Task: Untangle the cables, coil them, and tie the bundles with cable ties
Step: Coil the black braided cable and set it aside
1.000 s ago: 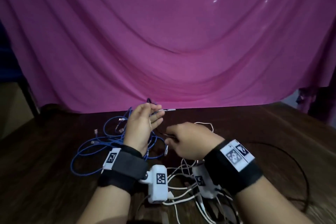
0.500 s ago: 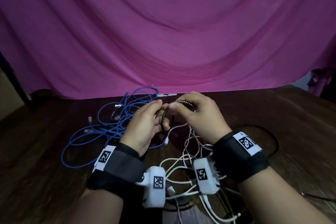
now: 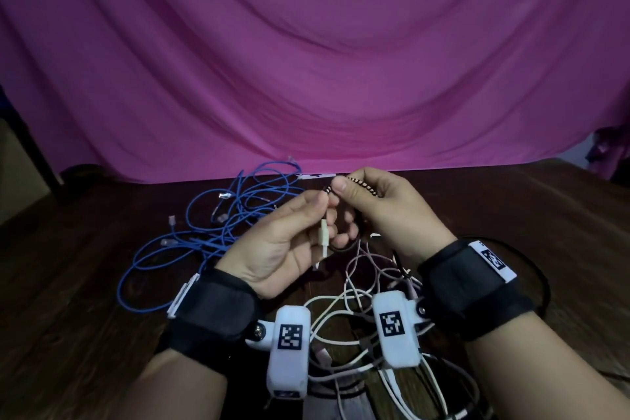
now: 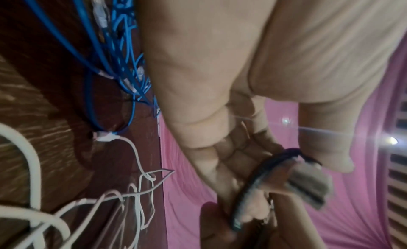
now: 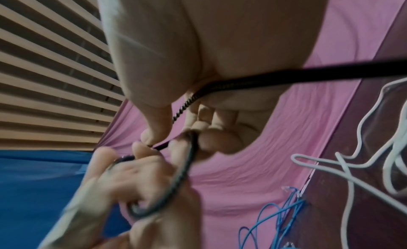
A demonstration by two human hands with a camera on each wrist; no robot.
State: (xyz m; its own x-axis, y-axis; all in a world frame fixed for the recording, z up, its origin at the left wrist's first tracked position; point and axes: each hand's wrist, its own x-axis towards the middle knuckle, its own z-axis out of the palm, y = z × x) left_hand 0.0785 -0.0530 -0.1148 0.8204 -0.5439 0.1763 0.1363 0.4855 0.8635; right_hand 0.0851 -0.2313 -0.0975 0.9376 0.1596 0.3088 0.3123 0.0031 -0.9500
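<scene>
A black braided cable [image 3: 362, 183] with pale stripes is held up between both hands above the table. My left hand [image 3: 320, 207] pinches it just above its white plug [image 3: 324, 236], which hangs down in front of the palm. My right hand [image 3: 344, 188] pinches the same cable between thumb and forefinger, with a loop curling under its fingers. The left wrist view shows the dark loop [image 4: 253, 179] and the blurred plug [image 4: 308, 183]. In the right wrist view the cable [image 5: 185, 104] runs out of my right hand [image 5: 167, 136] and trails off to the right.
A tangle of blue network cables [image 3: 221, 232] lies on the dark wooden table [image 3: 85, 283] to the left. White cables [image 3: 341, 317] are heaped beneath my wrists. A thin black cable [image 3: 540, 283] arcs at the right. A pink cloth [image 3: 306, 61] hangs behind.
Both hands have risen and come together. The right hand brought the braided cable up to the left hand, which now pinches it at the white plug end.
</scene>
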